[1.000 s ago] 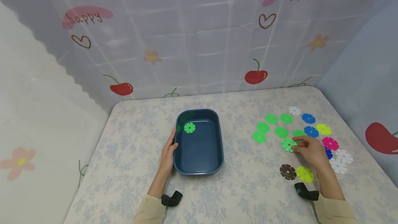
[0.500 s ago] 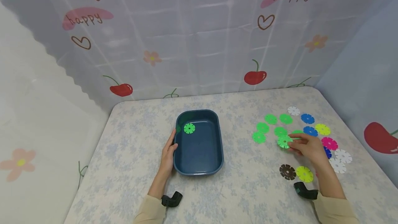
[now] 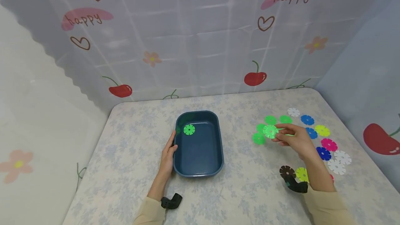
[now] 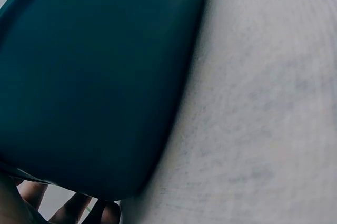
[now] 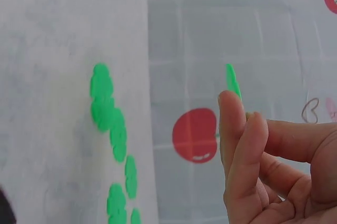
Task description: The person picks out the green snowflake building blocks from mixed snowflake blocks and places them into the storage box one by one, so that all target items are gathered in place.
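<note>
Held disc (image 3: 270, 131) shifted leftward; curtain (image 3: 212, 44): "happy"

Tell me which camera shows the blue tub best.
The head view: nearly all the tub shows, inside included. Left wrist view gives only part, close up; right wrist, a bit at the top edge.

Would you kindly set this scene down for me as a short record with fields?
Right hand: pinches a raised green disc above the table
Left hand: holds the dark blue tray at its left side
Tray contents: one flat green disc
Right of tray: loose green discs, blue discs, white discs, a brown disc
</note>
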`<state>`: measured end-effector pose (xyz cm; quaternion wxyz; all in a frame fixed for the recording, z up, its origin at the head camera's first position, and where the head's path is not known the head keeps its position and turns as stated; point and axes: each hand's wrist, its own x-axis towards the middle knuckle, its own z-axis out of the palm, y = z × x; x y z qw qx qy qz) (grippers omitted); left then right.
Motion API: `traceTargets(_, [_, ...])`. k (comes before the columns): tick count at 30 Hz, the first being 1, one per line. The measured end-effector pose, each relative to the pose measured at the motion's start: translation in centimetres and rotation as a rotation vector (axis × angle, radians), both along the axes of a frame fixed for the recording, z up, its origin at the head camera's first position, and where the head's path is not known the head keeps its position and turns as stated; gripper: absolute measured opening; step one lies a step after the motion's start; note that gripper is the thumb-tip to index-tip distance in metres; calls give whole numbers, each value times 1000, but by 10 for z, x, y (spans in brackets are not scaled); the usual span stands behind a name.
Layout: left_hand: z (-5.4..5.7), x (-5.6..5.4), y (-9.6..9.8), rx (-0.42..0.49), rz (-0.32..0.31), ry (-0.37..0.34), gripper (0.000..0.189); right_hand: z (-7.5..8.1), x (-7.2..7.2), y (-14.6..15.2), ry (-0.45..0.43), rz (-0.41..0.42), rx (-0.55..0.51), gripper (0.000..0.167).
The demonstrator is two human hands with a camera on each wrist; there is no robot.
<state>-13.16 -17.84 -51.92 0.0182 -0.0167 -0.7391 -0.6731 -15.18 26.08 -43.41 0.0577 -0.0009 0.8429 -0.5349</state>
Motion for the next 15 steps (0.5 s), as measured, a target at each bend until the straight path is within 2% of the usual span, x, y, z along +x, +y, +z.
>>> traceTargets(15, [-2,-1,-1,12,-7,0,53,13,-18,-57,-1,67,-87,42])
